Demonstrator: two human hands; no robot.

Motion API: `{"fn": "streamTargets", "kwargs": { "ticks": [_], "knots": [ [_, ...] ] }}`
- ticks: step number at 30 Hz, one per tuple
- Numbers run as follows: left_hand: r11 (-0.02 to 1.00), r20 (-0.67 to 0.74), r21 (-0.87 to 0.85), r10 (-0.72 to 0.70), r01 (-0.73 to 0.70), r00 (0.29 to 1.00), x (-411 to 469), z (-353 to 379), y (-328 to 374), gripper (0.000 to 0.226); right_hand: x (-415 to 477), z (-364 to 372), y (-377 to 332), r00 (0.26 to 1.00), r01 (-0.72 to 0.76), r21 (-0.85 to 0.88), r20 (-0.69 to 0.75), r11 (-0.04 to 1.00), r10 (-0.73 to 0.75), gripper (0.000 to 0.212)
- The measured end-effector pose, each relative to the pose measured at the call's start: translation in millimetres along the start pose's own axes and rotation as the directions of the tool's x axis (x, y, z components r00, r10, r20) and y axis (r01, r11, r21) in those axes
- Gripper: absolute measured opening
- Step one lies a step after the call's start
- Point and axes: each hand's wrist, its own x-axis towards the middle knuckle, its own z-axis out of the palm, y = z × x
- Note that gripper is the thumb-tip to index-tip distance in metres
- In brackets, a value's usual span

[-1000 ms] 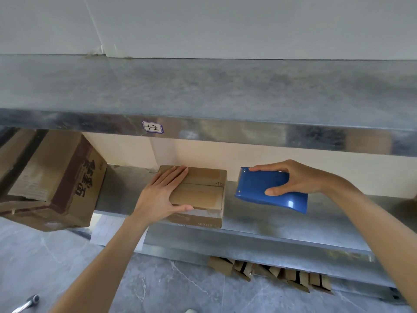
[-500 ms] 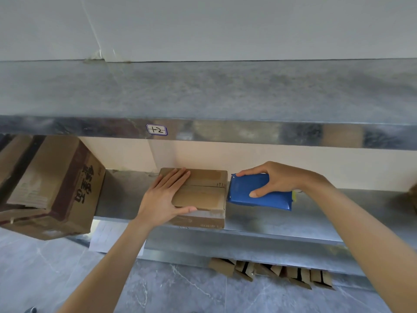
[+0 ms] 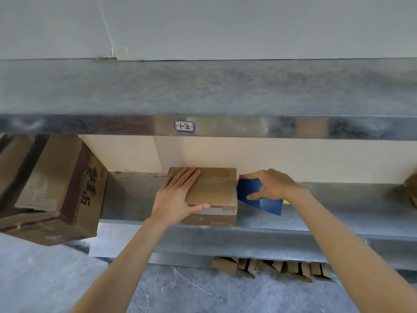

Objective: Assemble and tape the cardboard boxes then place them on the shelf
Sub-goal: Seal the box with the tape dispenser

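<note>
A small taped cardboard box (image 3: 214,195) sits on the metal shelf (image 3: 338,218) near its front edge. My left hand (image 3: 176,197) lies flat on the box's top, fingers straight, thumb against its front face. My right hand (image 3: 268,186) grips a blue tape dispenser (image 3: 259,199), which is tilted and pressed against the box's right side. The dispenser's tape end is hidden behind my hand.
A large printed cardboard box (image 3: 52,188) fills the shelf's left end and overhangs the edge. An upper shelf (image 3: 203,93) with a label (image 3: 184,126) juts out above. Flattened cardboard pieces (image 3: 270,267) lie under the lowest shelf. Another brown object (image 3: 409,190) sits at far right.
My right hand has brought the blue dispenser leftward and down, from the air to the box's right side. My left hand has stayed on the box top.
</note>
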Motion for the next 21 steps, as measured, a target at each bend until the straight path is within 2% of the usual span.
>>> {"fn": "streamTargets", "kwargs": {
  "ticks": [4,7,13,16,21],
  "knots": [
    [1.0,-0.042,-0.027,-0.003,0.001,0.999,-1,1,0,0.105,4,35,17,0.985,-0.107,0.218,-0.111,0.97,0.134,0.077],
    [0.999,-0.048,-0.034,-0.004,0.002,0.999,-1,3,0,0.103,2,56,26,0.969,-0.168,0.278,-0.129,0.946,0.21,0.08],
    [0.999,-0.035,-0.04,-0.017,0.015,0.999,-1,4,-1,0.106,5,76,27,0.948,-0.143,0.248,-0.245,0.958,0.204,0.082],
    [0.999,-0.035,-0.041,-0.019,0.018,0.999,0,4,-2,0.106,7,87,21,0.948,-0.205,0.129,-0.218,0.97,0.23,0.086],
    [0.992,-0.021,-0.105,-0.078,0.075,0.997,0,0,0,0.108,4,86,19,0.943,-0.222,0.155,-0.218,0.963,0.252,0.1]
  ]
}}
